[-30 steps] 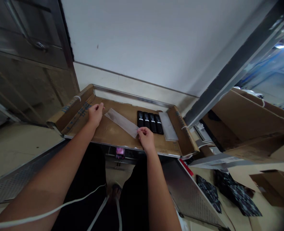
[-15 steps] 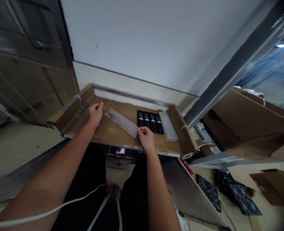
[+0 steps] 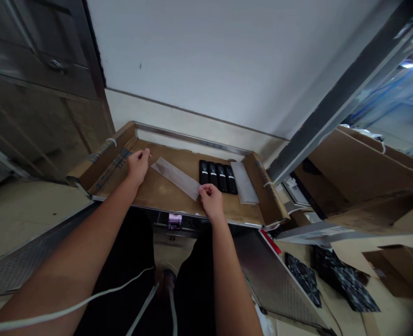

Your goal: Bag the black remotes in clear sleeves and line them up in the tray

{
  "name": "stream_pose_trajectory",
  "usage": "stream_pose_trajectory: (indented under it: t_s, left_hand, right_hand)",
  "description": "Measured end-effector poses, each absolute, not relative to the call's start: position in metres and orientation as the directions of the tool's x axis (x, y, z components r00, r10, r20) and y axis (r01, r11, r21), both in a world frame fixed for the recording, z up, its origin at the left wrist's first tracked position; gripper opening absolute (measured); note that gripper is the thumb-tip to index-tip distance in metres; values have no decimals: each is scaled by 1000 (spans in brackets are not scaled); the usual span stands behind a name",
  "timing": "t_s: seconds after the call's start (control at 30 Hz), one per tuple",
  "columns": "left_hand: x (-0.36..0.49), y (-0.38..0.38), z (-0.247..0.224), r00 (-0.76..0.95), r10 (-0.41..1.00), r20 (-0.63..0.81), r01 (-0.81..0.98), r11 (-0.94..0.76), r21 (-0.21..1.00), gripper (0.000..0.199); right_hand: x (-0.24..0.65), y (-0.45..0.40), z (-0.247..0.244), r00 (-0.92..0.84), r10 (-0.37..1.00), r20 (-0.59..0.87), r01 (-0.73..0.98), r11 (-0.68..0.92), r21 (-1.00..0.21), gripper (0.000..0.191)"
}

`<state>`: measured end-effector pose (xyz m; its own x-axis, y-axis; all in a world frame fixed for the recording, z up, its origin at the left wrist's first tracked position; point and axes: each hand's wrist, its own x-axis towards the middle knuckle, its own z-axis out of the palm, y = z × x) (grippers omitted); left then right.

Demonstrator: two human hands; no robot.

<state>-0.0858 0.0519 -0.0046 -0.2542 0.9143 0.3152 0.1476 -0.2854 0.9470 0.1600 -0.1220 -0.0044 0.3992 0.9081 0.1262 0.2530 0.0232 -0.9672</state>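
Observation:
A long, flat, translucent plastic bag (image 3: 176, 176) lies slanted across the cardboard-lined bench top (image 3: 164, 197). My right hand (image 3: 211, 200) pinches the bag's near right end between thumb and fingers. Just beyond the bag's far left end, my left hand (image 3: 138, 165) is closed with its fingertips pressed together; whatever it may hold is too small or hidden to make out. Several black, remote-like devices (image 3: 217, 177), each with a small white label, lie side by side to the right. Next to them rests a stack of similar translucent bags (image 3: 244, 183).
Cardboard side walls (image 3: 267, 189) bound the bench at both ends, and a white wall panel (image 3: 192, 56) rises behind it. A large open carton (image 3: 370, 172) stands at the right. Black patterned packages (image 3: 349, 282) lie on the floor. A white cord (image 3: 101, 296) crosses my lap.
Almost nothing differs. Both hands and the bag keep their places, with only a very slight shift of the whole view.

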Motion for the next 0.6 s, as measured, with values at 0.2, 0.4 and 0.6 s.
stream_pose_trajectory:
  t_s: [0.2,0.4,0.6]
  left_hand:
    - [-86,52,-5,-306,893,329,176,-287,942,33]
    - [-78,48,-4,-160,869,468,310,-406,860,16]
    - [-71,47,-12,186,803,566,461,-580,672,14]
  right_hand:
    - [162,-123,-9,443,882,164,263,47,-964,22]
    - [159,-126,-4,360,914,186,281,84,-956,22]
    - [158,-125,-4,314,933,172,287,80,-955,23]
